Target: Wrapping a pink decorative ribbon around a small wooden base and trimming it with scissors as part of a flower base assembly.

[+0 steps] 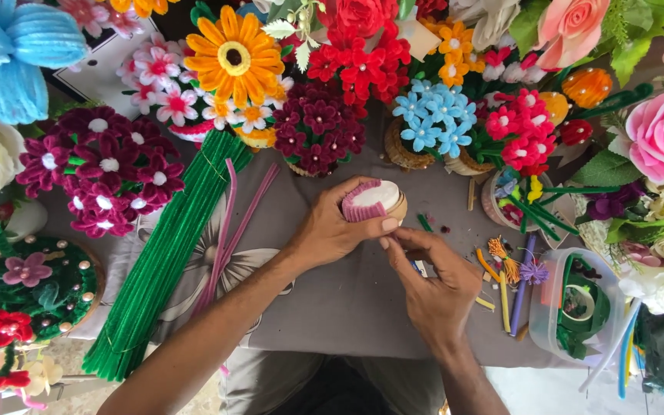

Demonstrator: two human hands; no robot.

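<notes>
The small round pot [378, 201], half wrapped in pink fuzzy wire, sits in the middle of the grey cloth [347, 300], its white top tilted up. The left hand [332, 227] closes around it from the left. The right hand [432, 284] lies just near-right, fingertips pinched at the pot's rim. A bundle of green wires [167, 253] lies far left.

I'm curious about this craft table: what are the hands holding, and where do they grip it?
The left hand cups a small round pot by its side; the right hand pinches at its lower edge.
</notes>
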